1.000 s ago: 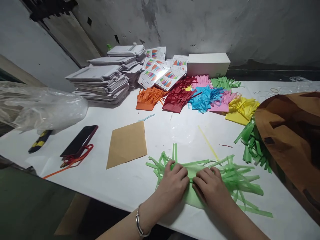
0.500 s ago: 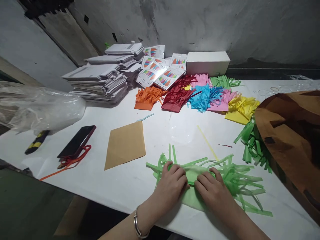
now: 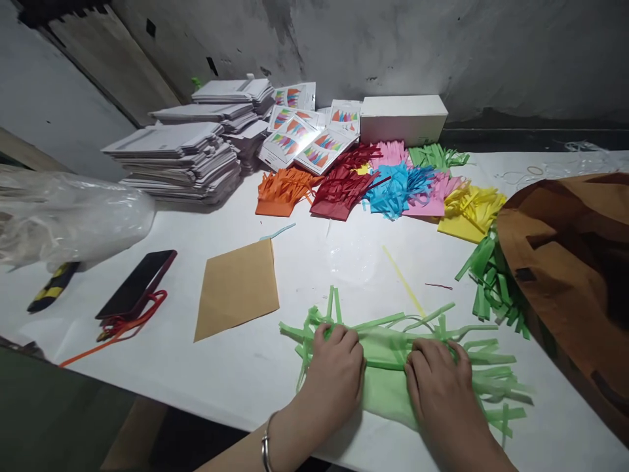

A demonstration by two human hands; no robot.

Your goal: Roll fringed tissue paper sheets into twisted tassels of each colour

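We have the light-green fringed tissue paper (image 3: 386,396) flat on the white tabletop (image 3: 236,373), directly under both our hands. Our left hand (image 3: 337,367), with a silver bangle (image 3: 266,449) on its wrist, lies over the paper's left part, palm down, fingers bent and close together. Our right hand (image 3: 437,377) covers the right part in the same curled way, its thumb side toward the left. The fingertips are partly hidden, so we cannot tell whether either hand pinches the paper or only presses it. Between the hands, which stand apart, a darker green folded band (image 3: 386,364) crosses the sheet, and plain tissue shows above and below it. Cut strips fan out past the outer side of each hand.

Just beyond the paper lies a thin yellow strip (image 3: 403,282); a kraft paper sheet (image 3: 238,285) rests to the left, well apart from our left hand.
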